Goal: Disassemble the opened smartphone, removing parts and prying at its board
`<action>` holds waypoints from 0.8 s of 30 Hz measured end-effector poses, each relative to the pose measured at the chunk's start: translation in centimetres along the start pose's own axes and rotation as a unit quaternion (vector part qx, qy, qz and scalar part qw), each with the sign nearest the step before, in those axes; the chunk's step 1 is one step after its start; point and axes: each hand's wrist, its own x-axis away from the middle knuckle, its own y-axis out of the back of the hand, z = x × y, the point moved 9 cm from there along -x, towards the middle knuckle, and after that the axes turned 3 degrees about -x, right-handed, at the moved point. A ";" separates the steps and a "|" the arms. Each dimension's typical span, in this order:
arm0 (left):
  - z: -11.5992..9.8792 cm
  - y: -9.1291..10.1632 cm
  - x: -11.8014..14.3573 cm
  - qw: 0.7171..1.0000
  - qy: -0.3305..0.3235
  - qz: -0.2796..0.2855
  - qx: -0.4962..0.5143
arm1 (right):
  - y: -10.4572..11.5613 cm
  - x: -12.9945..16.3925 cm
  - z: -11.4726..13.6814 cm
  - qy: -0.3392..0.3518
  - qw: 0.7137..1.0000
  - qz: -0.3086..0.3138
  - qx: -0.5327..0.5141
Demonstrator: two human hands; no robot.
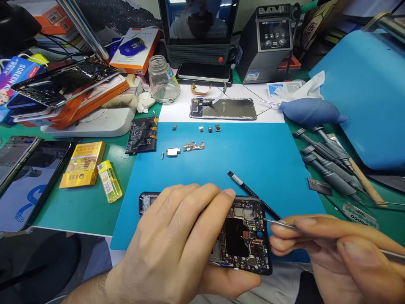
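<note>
My left hand (177,240) is wrapped over an opened phone body (236,238), its fingers across the top and its thumb under the lower edge. The phone's circuit board and a dark inner panel show at its right end; the middle is hidden by my hand. In my right hand (357,253) I pinch a slim metal pick (281,223). Its fine tip reaches the upper right part of the board; whether it touches cannot be made out. Behind the phone a thin black stick-like tool (249,192) lies slanted on the blue mat (259,156).
Small camera modules (217,127) and board pieces (193,146) lie on the mat. A phone screen (232,109) and glass jar (163,80) stand behind. Left are a battery (141,136) and a yellow lighter (109,181). Right are a blue air blower (311,110), grey-handled tools (332,164) and a razor blade (360,214).
</note>
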 end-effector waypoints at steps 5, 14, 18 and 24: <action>0.1 0.1 0.0 1.000 0.005 -0.008 0.005 | -3.0 -1.6 -0.1 -0.118 0.989 0.073 -0.057; -0.1 0.2 0.0 1.000 0.000 -0.009 0.001 | -4.2 -2.4 -0.1 -0.150 0.985 0.067 -0.061; -0.3 0.0 -0.3 1.000 -0.012 -0.001 -0.004 | -3.7 -2.6 0.0 -0.116 0.992 0.043 -0.017; -0.2 0.1 -0.3 1.000 -0.017 -0.004 -0.008 | -3.0 -1.9 0.9 -0.066 0.997 0.031 0.031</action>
